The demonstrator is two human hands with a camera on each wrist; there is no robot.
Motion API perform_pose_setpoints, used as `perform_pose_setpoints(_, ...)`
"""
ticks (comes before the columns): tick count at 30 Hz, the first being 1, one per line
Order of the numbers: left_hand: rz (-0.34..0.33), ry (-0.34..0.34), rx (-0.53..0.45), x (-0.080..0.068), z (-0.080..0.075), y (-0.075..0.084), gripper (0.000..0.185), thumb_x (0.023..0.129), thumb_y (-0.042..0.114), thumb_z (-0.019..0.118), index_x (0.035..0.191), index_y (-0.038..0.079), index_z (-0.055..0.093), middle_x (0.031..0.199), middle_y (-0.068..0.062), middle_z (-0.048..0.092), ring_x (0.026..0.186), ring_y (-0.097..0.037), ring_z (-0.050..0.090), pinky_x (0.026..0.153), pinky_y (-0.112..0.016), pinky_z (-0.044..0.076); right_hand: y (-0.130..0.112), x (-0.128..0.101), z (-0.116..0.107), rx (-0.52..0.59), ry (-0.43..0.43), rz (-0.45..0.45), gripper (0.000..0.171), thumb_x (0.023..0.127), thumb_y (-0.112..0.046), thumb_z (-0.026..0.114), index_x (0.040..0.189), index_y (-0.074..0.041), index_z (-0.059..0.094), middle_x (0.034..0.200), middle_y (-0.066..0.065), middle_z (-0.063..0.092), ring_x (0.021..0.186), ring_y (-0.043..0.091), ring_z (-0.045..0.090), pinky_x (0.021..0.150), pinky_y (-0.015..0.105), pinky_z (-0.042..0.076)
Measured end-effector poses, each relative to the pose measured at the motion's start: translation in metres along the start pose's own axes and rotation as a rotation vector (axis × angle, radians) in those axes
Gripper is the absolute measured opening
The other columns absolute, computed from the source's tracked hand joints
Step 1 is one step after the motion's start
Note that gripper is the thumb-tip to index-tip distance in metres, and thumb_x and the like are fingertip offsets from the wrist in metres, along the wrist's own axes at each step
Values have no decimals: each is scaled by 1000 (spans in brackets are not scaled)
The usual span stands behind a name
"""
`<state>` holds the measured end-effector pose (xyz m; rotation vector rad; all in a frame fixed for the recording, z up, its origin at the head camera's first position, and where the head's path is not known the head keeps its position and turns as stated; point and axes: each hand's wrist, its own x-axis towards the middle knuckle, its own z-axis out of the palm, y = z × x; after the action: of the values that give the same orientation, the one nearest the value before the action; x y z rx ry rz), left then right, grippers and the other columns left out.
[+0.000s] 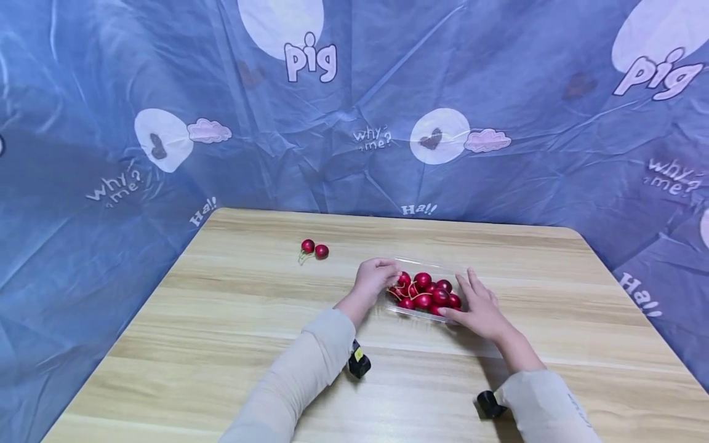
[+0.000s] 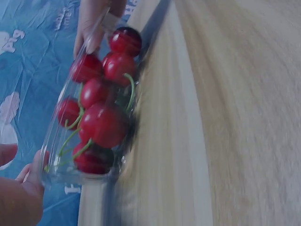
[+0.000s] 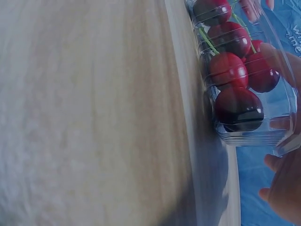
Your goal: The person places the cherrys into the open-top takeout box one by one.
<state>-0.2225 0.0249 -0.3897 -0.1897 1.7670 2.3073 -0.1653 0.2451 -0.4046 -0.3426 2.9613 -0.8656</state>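
A clear plastic container (image 1: pixel 415 315) stands on the table, filled with several dark red cherries (image 1: pixel 423 301), some with green stems. My left hand (image 1: pixel 372 280) holds its left end, fingers at the rim. Around the right end my right hand (image 1: pixel 480 307) grips the container, thumb on the near side and the other fingers toward the far side. In the left wrist view, fingers (image 2: pixel 35 172) touch the container's corner. Through the clear wall in the right wrist view, part of the right hand (image 3: pixel 287 188) shows beside the cherries.
Two cherries (image 1: pixel 314 248) with joined stems lie at the back left of the wooden table (image 1: pixel 221 320). A blue printed cloth (image 1: pixel 343 154) hangs behind and at both sides. Small black cameras (image 1: pixel 359 363) sit at the wrists, below light sleeves.
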Motion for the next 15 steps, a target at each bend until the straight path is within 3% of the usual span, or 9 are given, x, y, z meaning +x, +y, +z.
perform_pose_setpoints(8,7,20,-96,2,-23,4,27,79,-6,55,104,-15,51,101,-30,54,84,-26,60,77,-28,50,1,2,1,-13,-16,-1,89,74,-48,59,134,4,18,139,27,-2,122,47,4,95,62,0)
perform_pose_setpoints(15,-1,105,-151,6,-51,6,29,78,-8,54,107,-15,50,108,-31,49,91,-30,57,78,-27,50,2,2,1,-17,-15,3,89,74,-49,59,134,4,19,138,27,-1,121,49,5,95,63,0)
